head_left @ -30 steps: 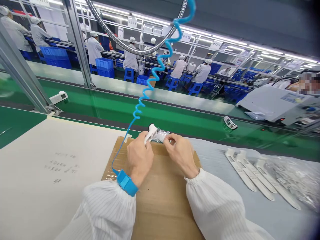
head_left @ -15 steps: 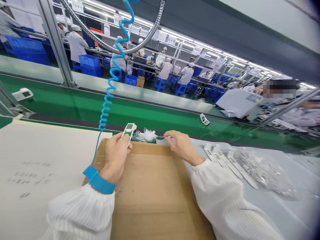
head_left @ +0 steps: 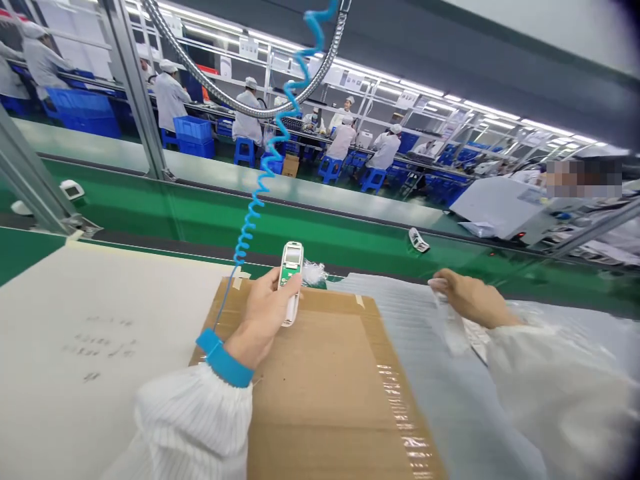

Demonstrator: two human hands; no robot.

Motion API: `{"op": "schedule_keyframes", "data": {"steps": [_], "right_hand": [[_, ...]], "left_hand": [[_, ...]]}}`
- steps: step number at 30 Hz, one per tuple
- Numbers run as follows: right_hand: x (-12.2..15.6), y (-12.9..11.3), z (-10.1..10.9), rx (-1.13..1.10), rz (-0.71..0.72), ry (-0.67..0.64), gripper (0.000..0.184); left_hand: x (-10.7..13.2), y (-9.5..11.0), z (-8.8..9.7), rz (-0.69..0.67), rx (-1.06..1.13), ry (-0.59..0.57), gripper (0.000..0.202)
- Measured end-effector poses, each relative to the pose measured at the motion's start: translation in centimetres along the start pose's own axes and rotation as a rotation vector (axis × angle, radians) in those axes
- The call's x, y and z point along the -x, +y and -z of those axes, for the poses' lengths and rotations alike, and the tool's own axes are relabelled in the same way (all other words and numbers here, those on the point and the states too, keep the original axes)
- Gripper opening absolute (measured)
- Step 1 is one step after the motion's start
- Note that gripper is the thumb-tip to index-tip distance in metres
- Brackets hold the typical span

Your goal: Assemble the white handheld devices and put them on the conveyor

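My left hand (head_left: pixel 263 310) is closed around a slim white device housing (head_left: pixel 292 257) with a green circuit board and a small display, held upright over the far part of the cardboard (head_left: pixel 320 387). A blue wrist strap (head_left: pixel 225 360) circles that wrist and joins a coiled blue cord (head_left: pixel 250 217). To the right, over the pale foam sheet (head_left: pixel 415 347), my right hand (head_left: pixel 470 297) pinches the upper end of a long white plastic cover (head_left: pixel 450 327), smeared by motion. More white pieces (head_left: pixel 477 343) lie partly hidden beneath my right hand and sleeve.
Crumpled clear plastic (head_left: pixel 314 272) lies behind the cardboard. A white sheet with handwriting (head_left: pixel 110 333) covers the left side. Beyond runs a green conveyor belt (head_left: pixel 330 233) carrying a white device (head_left: pixel 419 240). A metal post (head_left: pixel 135 93) and flexible metal hose (head_left: pixel 220 103) stand ahead; people work behind.
My right hand has moved right, from above the cardboard's far edge to the white covers, and pinches one. My left hand has turned the device more upright. The view has shifted.
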State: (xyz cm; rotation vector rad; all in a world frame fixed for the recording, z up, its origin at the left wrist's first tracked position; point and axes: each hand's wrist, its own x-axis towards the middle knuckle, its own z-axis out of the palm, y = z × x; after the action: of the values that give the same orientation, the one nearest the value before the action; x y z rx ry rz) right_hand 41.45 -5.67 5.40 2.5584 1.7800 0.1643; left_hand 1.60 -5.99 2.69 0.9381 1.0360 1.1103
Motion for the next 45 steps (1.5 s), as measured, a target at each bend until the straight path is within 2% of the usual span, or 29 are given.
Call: {"op": "schedule_keyframes", "data": {"steps": [3,6,10,13,16,19,22,24,29,32,35,38,42,45], "right_hand": [[1.0,-3.3,1.9,-0.392,0.017,-0.020,0.031],[3.4,-9.4,2.5,-1.002,0.100,-0.045,0.040],[6.9,-18.3,0.7,-1.436,0.136,-0.073,0.048],[8.7,-21.8,-0.7,-1.643,0.181,-0.244,0.043],[9.3,-21.8,-1.8,-1.770,0.235,-0.404,0.042],[9.2,-20.6,-2.8,-1.830,0.320,-0.468,0.046],[9.1,-19.9,-3.4,-1.743,0.356,-0.406,0.048],[9.1,-19.9,-3.4,-1.692,0.360,-0.350,0.047],[9.4,-20.6,-2.9,-1.752,0.372,-0.319,0.041],[9.6,-20.9,-2.8,-1.788,0.393,-0.331,0.044],[9.7,-20.9,-2.9,-1.772,0.383,-0.329,0.045],[9.4,-20.7,-2.9,-1.750,0.380,-0.314,0.043],[9.4,-20.8,-2.5,-1.688,0.382,-0.293,0.042],[9.9,-20.9,-2.2,-1.573,0.317,-0.240,0.043]], "left_hand": [[0.2,0.1,-0.1,-0.019,0.026,-0.050,0.037],[0.3,-0.1,-0.2,-0.051,-0.090,-0.043,0.041],[-0.3,-0.8,0.3,-0.141,-0.369,0.056,0.049],[-0.8,-1.1,1.0,-0.148,-0.465,0.094,0.048],[-1.2,-1.3,1.5,-0.181,-0.586,0.163,0.041],[-1.2,-1.4,1.6,-0.217,-0.657,0.179,0.038],[-1.1,-1.3,1.4,-0.261,-0.654,0.204,0.033],[-0.9,-1.1,1.3,-0.307,-0.634,0.196,0.040],[-0.4,-1.3,0.9,-0.547,-0.727,0.029,0.035],[0.0,-1.6,0.6,-0.520,-0.745,-0.075,0.033],[0.3,-1.6,0.3,-0.465,-0.695,-0.113,0.030],[0.3,-1.4,0.3,-0.489,-0.657,-0.121,0.028],[0.2,-1.2,0.4,-0.565,-0.668,-0.073,0.028],[0.4,-1.0,0.3,-0.554,-0.676,-0.079,0.027]]}}
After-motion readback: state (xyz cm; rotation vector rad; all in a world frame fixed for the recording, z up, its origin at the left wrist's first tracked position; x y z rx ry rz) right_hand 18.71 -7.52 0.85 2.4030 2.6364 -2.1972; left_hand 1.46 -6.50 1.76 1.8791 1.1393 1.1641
